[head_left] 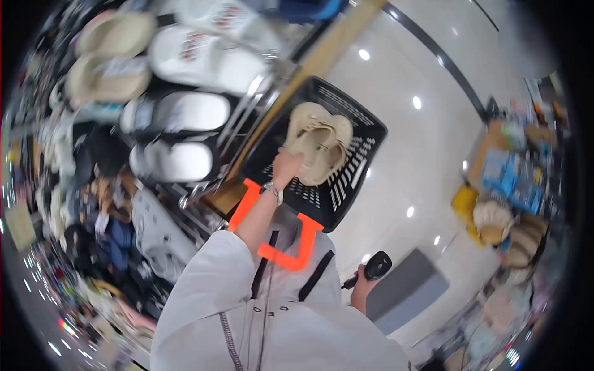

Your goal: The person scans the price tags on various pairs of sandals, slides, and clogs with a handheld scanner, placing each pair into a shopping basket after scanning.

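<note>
My left hand (288, 168), with a watch on its wrist, reaches into a black shopping basket (362, 133). Its fingers close on the near edge of a pair of beige clogs (322, 148) inside the basket; the fingertips are partly hidden. The basket's orange handle (289, 260) hangs down toward my body, under my left forearm. Down at my right side, my right hand (361, 283) is wrapped around the grip of a black handheld scanner (377, 266).
Left of the basket, a display rack carries white slides (192, 59), beige clogs (108, 77) and other footwear. A grey block (405, 287) is on the shiny floor (427, 154) at right. Beyond stand packaged goods (513, 179) and a yellow item (464, 207).
</note>
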`<move>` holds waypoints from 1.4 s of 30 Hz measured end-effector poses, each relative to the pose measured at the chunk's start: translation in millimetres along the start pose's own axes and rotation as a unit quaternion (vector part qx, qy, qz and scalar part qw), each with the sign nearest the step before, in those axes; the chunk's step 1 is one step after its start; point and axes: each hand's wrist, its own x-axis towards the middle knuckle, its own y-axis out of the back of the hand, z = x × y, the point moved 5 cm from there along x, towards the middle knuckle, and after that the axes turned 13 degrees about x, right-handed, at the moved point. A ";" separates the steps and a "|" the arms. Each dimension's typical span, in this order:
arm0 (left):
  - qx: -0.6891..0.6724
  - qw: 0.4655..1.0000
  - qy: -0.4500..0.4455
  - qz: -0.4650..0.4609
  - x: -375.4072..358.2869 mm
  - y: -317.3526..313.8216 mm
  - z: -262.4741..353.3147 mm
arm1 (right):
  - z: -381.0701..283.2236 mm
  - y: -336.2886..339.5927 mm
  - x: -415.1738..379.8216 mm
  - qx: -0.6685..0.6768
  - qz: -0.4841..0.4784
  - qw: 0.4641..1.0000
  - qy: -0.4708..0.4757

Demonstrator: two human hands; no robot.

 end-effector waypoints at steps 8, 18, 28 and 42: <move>-0.321 0.944 -0.072 0.028 -167.4 115.1 -53.7 | -56.1 -57.5 -10.3 -0.050 -0.236 0.964 0.112; -0.612 0.778 0.037 0.136 -351.5 162.2 -233.8 | -114.3 -85.1 -131.2 -0.119 -0.205 0.917 0.322; -0.708 0.623 0.107 0.316 -364.1 171.3 -407.1 | -104.3 -213.0 -340.9 -0.137 -0.480 0.721 0.480; -0.735 0.656 0.060 0.160 -296.5 195.7 -402.4 | -31.2 -225.3 -367.1 -0.301 -0.527 0.723 0.331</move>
